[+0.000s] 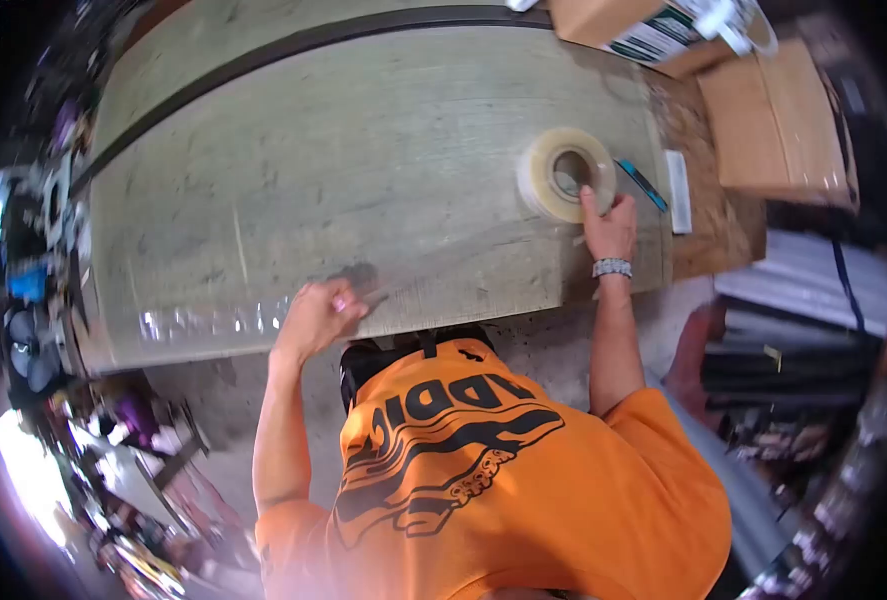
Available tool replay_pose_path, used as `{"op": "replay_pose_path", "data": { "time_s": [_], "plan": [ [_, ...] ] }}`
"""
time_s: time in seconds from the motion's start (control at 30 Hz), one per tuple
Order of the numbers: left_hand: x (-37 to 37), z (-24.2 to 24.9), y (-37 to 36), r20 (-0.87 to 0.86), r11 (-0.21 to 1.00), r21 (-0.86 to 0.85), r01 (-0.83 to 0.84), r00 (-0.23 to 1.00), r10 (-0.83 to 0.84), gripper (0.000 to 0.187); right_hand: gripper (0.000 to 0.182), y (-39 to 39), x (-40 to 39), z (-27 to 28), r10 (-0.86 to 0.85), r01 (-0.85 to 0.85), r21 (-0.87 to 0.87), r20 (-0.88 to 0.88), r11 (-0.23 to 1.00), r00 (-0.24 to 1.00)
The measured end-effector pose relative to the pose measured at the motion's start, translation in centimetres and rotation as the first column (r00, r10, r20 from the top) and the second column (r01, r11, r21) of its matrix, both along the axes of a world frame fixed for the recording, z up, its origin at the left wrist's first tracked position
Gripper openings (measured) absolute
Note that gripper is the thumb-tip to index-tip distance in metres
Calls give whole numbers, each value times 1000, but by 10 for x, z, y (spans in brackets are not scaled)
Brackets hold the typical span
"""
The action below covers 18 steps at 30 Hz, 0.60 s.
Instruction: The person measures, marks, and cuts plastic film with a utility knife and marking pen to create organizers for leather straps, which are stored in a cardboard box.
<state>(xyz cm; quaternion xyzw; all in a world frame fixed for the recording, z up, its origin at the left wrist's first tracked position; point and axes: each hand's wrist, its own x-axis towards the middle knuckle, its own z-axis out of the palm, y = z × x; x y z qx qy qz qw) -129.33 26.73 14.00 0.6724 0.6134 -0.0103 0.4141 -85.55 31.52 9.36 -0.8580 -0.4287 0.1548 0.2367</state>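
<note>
My right hand grips a large roll of clear packing tape near the right end of the worktable. Its thumb reaches to the roll's core, and the roll touches the tabletop. Closer to the table's front edge, my left hand is closed with curled fingers; what lies in them, if anything, is too small to make out. A shiny clear strip runs along the front edge, left of that hand. A teal cutter lies just right of the roll.
A white flat piece lies beside the cutter. Cardboard boxes stand at the right, with another box at the far right corner. A dark bar crosses the table's back. Stacked sheets sit to the right.
</note>
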Motion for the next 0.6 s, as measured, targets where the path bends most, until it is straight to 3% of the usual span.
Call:
{"op": "replay_pose_path", "data": {
  "time_s": [0.03,0.07,0.13,0.23,0.3,0.33,0.37,0.4,0.43,0.47,0.53,0.57,0.6],
  "plan": [
    [-6,9,6,-2,999,-10,51,999,-51,28,78,-8,-1,-5,62,-74,180,70,981,996],
    [-9,22,8,97,998,-64,15,995,-9,25,77,-16,-12,3,220,-252,304,136,919,966],
    [-19,49,10,277,994,-103,31,961,-1,21,73,-28,-61,45,555,-615,434,272,659,786],
    [-29,72,16,537,989,14,148,833,-132,17,61,-49,-124,63,823,-865,215,272,453,499],
    [-33,79,25,630,970,78,231,742,-228,16,43,-57,-132,37,878,-895,72,174,440,446],
    [-38,84,28,586,971,-54,233,795,-158,15,34,-56,-119,32,819,-834,-64,249,547,518],
    [-46,84,28,562,966,-42,254,805,-188,15,26,-51,-95,39,762,-747,-198,328,634,559],
    [-51,81,31,540,965,-25,261,816,-207,15,18,-45,-72,64,697,-686,-242,491,686,523],
    [-57,77,36,517,967,-5,253,829,-215,16,20,-44,-38,80,579,-681,-137,658,720,480],
    [-68,75,38,560,963,-109,245,816,-144,17,20,-40,-19,113,482,-602,-118,726,790,490],
    [-95,66,38,640,954,-193,230,767,-56,16,14,-36,16,179,285,-612,70,840,787,463],
    [-108,64,39,669,940,-240,243,743,-21,16,10,-38,22,213,244,-566,85,843,820,479],
    [-122,64,38,703,952,-184,245,710,-47,14,9,-39,13,238,129,-477,192,818,858,561]
  ]
}}
